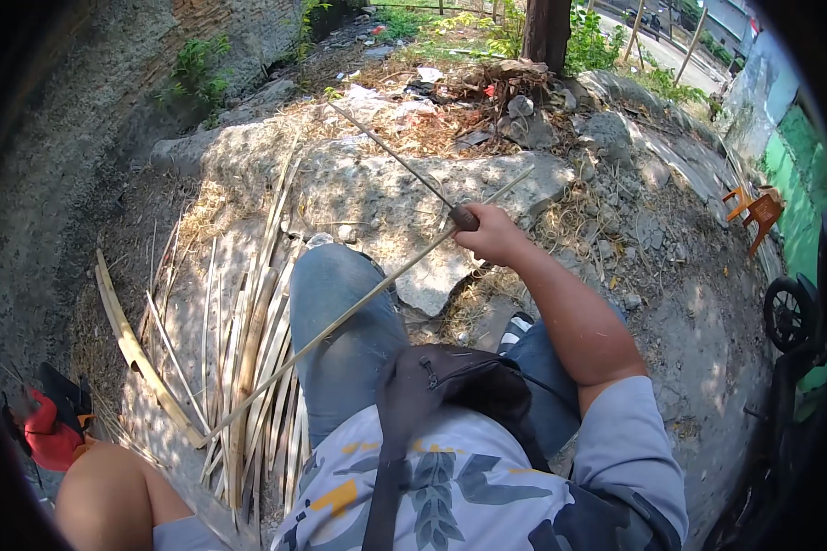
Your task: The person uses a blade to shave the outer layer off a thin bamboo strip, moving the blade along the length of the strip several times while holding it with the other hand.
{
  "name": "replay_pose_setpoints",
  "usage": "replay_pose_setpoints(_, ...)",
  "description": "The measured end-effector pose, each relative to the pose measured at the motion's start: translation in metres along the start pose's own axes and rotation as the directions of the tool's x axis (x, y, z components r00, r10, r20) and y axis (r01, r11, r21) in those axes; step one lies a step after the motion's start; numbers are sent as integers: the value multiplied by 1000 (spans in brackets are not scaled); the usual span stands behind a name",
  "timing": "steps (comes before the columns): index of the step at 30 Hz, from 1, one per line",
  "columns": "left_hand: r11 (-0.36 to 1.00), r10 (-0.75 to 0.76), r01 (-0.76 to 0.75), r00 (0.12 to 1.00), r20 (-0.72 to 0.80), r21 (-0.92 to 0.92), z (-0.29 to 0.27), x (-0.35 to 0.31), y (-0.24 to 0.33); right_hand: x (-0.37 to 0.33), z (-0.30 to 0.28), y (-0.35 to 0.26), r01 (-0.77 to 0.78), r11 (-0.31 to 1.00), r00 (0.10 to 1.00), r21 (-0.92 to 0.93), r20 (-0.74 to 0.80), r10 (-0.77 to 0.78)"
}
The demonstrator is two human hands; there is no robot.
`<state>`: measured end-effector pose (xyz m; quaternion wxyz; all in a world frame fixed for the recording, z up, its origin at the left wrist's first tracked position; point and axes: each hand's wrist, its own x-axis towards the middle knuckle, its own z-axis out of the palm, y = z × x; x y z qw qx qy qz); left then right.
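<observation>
My right hand (pixel 490 236) is closed around the dark handle of a long knife (pixel 395 156), whose narrow blade points away to the upper left. A long, thin bamboo strip (pixel 358 305) runs slantwise across my bent left knee. It crosses the knife close to the handle, and its far end sticks out beyond my right hand; whether my fingers also touch it, I cannot tell. Of my left arm (pixel 110 496) only a bare part and sleeve show at the lower left; my left hand is out of sight.
Several split bamboo strips (pixel 239 367) lie piled left of my knee, beside a curved bamboo piece (pixel 138 344). Ahead is a broken concrete slab (pixel 340 188) with litter and a tree trunk (pixel 548 35). An orange chair (pixel 759 213) and a dark wheel (pixel 788 314) stand at right.
</observation>
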<state>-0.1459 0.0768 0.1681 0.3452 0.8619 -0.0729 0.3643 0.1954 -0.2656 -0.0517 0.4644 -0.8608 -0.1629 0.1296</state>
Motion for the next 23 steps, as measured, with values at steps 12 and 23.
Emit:
replay_pose_setpoints(12,989,123,-131,987,-107,-72,5,19,13,2,-8,-4,10,1000,1000,29,-15,-9)
replay_pose_setpoints(23,566,-824,544,389,411,619,119,-79,-95,-1,-10,-21,188,974,975,-128,-98,-201)
